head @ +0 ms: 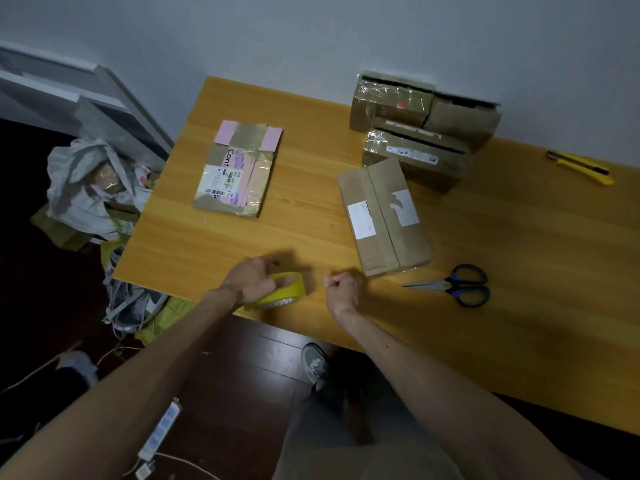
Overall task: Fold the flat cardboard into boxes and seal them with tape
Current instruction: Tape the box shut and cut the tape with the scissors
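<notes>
- Flat cardboard (237,169), a collapsed box with pink patches, white labels and shiny old tape, lies on the left part of the wooden table (311,216), well apart from both hands
- Yellow tape roll (285,292) sits at the table's near edge, under the left hand (254,280), whose fingers and thumb curl over it and grip it
- Right hand (343,287) hovers just right of the roll, fingers curled into a loose fist with thumb against forefinger; whether it pinches a clear tape end I cannot tell
- Closed box (384,216), with a strip of brown tape down its middle seam and two white labels, lies on the table just beyond the right hand
- Three stacked boxes (419,133), wrapped in glossy tape, stand behind it against the wall
- Blue-handled scissors (453,285) lie near the closed box's near corner, blades pointing left
- Yellow utility knife (581,167) rests far right
- Crumpled bags (90,188) are heaped on the floor left of the table, and a white power strip (159,431) lies on the dark floor
</notes>
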